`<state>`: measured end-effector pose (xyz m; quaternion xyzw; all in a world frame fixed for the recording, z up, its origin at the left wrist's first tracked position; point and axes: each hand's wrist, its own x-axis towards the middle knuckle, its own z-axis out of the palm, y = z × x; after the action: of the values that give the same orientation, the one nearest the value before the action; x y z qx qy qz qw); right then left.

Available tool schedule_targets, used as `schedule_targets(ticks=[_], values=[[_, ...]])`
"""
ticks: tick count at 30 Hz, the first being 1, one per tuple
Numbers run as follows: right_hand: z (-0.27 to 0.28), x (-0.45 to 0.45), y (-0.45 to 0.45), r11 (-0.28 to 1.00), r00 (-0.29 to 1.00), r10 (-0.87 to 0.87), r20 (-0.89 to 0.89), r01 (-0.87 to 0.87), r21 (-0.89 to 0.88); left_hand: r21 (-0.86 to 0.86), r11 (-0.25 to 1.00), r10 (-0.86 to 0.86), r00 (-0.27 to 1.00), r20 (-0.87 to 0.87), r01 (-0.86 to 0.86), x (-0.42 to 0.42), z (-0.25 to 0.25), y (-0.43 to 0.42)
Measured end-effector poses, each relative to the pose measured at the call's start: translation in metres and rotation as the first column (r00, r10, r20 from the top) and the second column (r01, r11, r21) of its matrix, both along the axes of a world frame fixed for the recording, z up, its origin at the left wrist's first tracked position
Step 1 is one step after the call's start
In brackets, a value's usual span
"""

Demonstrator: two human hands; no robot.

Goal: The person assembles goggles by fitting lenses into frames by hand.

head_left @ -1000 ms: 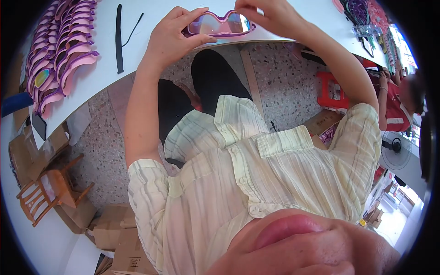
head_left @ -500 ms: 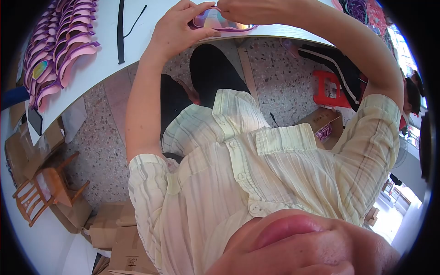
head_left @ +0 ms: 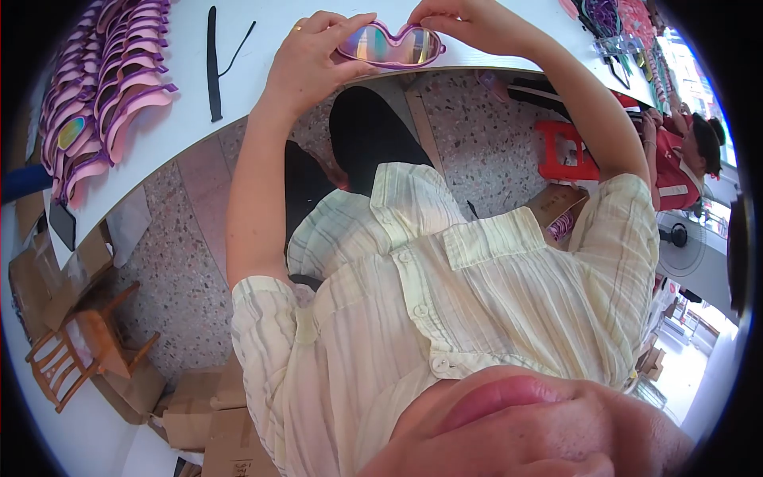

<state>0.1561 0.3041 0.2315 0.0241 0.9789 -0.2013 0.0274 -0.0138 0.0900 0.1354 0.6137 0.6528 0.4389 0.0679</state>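
Observation:
A pair of swim goggles (head_left: pixel 389 48) with a pink-purple frame and shiny mirrored lenses sits at the table's near edge. My left hand (head_left: pixel 318 56) grips their left end, the thumb along the lower rim and the fingers over the top. At the upper right rim, my right hand (head_left: pixel 469 24) has its fingers bent and pinched against the frame. Rows of pink and purple goggles (head_left: pixel 131 87) lie stacked at the left of the table. Between them and my left hand is a black strap (head_left: pixel 213 67) with a thin side piece.
A dark phone (head_left: pixel 62 225) rests at the table's left corner. Colourful straps (head_left: pixel 612 20) are heaped at the far right. A red stool (head_left: pixel 566 151), a wooden chair (head_left: pixel 91 354) and cardboard boxes (head_left: pixel 195 405) stand on the floor. Another person in red (head_left: pixel 675 163) sits at the right.
My right hand has drawn back to the right, uncovering the lenses. My left hand still grips the goggles. The view has shifted slightly, bringing the person in red further into sight.

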Motion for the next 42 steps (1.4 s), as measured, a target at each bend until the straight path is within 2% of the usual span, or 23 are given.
schedule_targets(ticks=[4, 6, 8, 10, 12, 15, 18, 21, 24, 26, 27, 29, 32, 36, 39, 42], values=[[-0.012, 0.011, -0.007, 0.99, 0.99, -0.114, -0.08, 0.106, -0.097, 0.057, 0.994, 0.1, 0.978, -0.186, -0.09, 0.01, 0.009, -0.008], [-0.018, 0.016, -0.011, 0.983, 0.982, -0.122, -0.145, 0.099, -0.153, 0.122, 0.983, 0.166, 0.948, -0.273, -0.137, 0.021, 0.011, -0.01], [-0.024, 0.018, -0.015, 0.976, 0.972, -0.138, -0.189, 0.102, -0.19, 0.242, 0.914, 0.388, 0.878, -0.281, -0.327, 0.047, 0.005, 0.002], [-0.028, 0.022, -0.019, 0.972, 0.959, -0.142, -0.246, 0.089, -0.215, 0.328, 0.881, 0.442, 0.84, -0.316, -0.341, 0.053, 0.009, 0.004], [-0.033, 0.026, -0.016, 0.966, 0.951, -0.158, -0.268, 0.092, -0.242, 0.359, 0.914, 0.332, 0.856, -0.396, -0.188, 0.047, 0.02, 0.005], [-0.038, 0.028, -0.01, 0.956, 0.948, -0.178, -0.262, 0.103, -0.275, 0.187, 0.967, 0.241, 0.863, -0.445, -0.173, 0.048, 0.027, 0.022], [-0.041, 0.03, -0.006, 0.952, 0.945, -0.173, -0.279, 0.087, -0.293, -0.148, 0.976, 0.092, 0.918, -0.385, -0.159, 0.045, 0.049, 0.034], [-0.042, 0.029, 0.0, 0.958, 0.949, -0.143, -0.281, 0.061, -0.28, -0.262, 0.953, 0.031, 0.91, -0.413, -0.151, 0.04, 0.061, 0.045], [-0.038, 0.024, 0.003, 0.962, 0.961, -0.119, -0.248, 0.049, -0.269, -0.351, 0.933, -0.042, 0.948, -0.316, -0.076, 0.026, 0.066, 0.056], [-0.035, 0.019, 0.008, 0.968, 0.971, -0.08, -0.224, 0.023, -0.249, -0.416, 0.908, -0.028, 0.982, -0.185, -0.052, 0.023, 0.071, 0.061], [-0.037, 0.017, 0.011, 0.984, 0.967, -0.056, -0.247, 0.012, -0.176, -0.445, 0.895, -0.018, 0.993, -0.118, -0.036, 0.022, 0.073, 0.064], [-0.041, 0.012, 0.013, 1.0, 0.958, -0.005, -0.285, -0.003, -0.026, -0.5, 0.865, -0.02, 0.993, -0.113, -0.04, 0.019, 0.075, 0.07], [-0.031, 0.009, -0.001, 0.915, 0.988, 0.072, -0.134, -0.012, 0.404, -0.523, 0.851, -0.006, 0.994, -0.109, -0.053, 0.02, 0.07, 0.074], [-0.035, 0.006, -0.005, 0.837, 0.978, 0.175, -0.114, -0.087, 0.54, -0.571, 0.819, 0.025, 0.998, -0.053, -0.05, 0.02, 0.07, 0.076], [-0.04, 0.005, -0.011, 0.822, 0.977, 0.173, -0.124, -0.074, 0.565, -0.492, 0.868, -0.01, 0.988, -0.152, -0.067, 0.015, 0.056, 0.077], [-0.048, 0.004, -0.008, 0.816, 0.975, 0.143, -0.17, -0.019, 0.577, -0.467, 0.884, -0.004, 0.999, -0.045, -0.017, 0.017, 0.06, 0.074]])
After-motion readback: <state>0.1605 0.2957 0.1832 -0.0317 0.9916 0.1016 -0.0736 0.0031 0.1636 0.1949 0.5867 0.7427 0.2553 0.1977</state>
